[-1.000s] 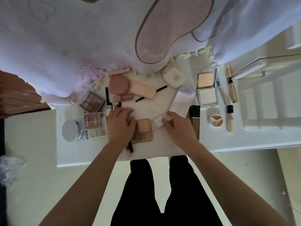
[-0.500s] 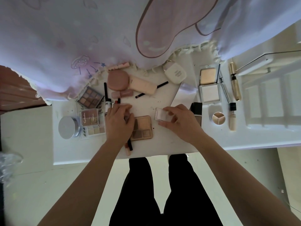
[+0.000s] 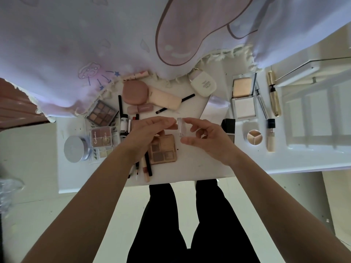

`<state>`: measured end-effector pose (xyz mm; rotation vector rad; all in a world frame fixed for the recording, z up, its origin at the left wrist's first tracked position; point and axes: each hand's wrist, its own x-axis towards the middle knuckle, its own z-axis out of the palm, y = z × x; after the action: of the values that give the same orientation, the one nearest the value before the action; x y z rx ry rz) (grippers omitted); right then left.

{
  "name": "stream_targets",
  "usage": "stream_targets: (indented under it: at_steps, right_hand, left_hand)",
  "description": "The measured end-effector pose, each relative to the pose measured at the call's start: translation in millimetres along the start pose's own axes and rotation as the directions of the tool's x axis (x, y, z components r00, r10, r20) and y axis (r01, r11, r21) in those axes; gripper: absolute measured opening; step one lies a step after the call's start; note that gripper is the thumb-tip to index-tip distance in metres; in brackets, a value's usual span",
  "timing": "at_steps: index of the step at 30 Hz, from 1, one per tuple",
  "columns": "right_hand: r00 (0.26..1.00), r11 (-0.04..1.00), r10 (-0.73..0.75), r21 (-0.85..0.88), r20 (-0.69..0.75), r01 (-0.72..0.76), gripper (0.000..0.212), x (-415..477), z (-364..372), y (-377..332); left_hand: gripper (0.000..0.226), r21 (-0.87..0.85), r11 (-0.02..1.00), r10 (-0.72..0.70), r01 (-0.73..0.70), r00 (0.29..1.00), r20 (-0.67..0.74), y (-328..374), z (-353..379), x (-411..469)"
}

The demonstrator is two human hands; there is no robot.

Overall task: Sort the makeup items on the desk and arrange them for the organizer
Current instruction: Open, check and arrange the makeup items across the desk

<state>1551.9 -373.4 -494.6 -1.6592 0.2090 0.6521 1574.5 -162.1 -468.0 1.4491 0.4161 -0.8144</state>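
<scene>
A small clear square case (image 3: 181, 127) is held up above the white desk (image 3: 199, 165). My right hand (image 3: 208, 142) grips its right side, and the fingertips of my left hand (image 3: 147, 133) pinch its left edge. Under the hands lies a brown eyeshadow palette (image 3: 163, 149), with several lip and eye pencils (image 3: 145, 167) beside it. A nine-pan palette (image 3: 102, 112), a clear-lidded palette (image 3: 101, 138) and a silver jar (image 3: 74, 149) sit at the left. An open powder compact (image 3: 243, 99), a round three-part concealer (image 3: 254, 137) and a gold mascara (image 3: 274, 99) lie at the right.
A pink round compact (image 3: 134, 93), a beige tube (image 3: 165, 100) and a white bottle (image 3: 204, 85) lie at the back under a hanging printed cloth (image 3: 95, 44). A dark foundation bottle (image 3: 228, 126) stands by my right hand. A white slatted shelf (image 3: 313, 120) adjoins the desk's right side.
My right hand lifted the clear case off the desk and tilted it up. My left hand left the pencils and rose to meet the case.
</scene>
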Motion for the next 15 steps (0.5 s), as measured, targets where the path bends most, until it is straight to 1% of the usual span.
stream_targets:
  at_steps: [3,6,8,10,13,15]
  right_hand:
    - [0.999,0.996,-0.053,-0.068,-0.004,0.052,0.052,4,0,-7]
    - [0.995,0.983,-0.1,-0.152,-0.005,0.098,0.053,7,-2,-9]
    - [0.991,0.967,-0.131,-0.223,-0.013,0.125,0.054,10,-3,-10]
    - [0.982,0.945,-0.181,-0.289,-0.058,0.157,0.054,12,-3,-11]
    - [0.96,0.919,-0.25,-0.342,-0.124,0.195,0.054,11,-3,-13]
    - [0.947,0.898,-0.294,-0.376,-0.128,0.228,0.054,10,-3,-14]
  left_hand:
    - [0.043,-0.081,0.996,-0.038,0.048,0.993,0.115,0,-3,7]
    - [0.031,-0.116,0.992,-0.04,0.056,0.99,0.133,-2,-4,10]
    - [0.03,-0.165,0.985,-0.036,0.056,0.992,0.123,-2,-3,10]
    - [0.031,-0.216,0.975,-0.037,0.056,0.995,0.092,-4,-1,10]
    - [0.021,-0.321,0.946,-0.054,0.054,0.999,0.008,-9,-3,15]
    - [0.026,-0.368,0.928,-0.06,0.05,0.998,-0.015,-11,-5,17]
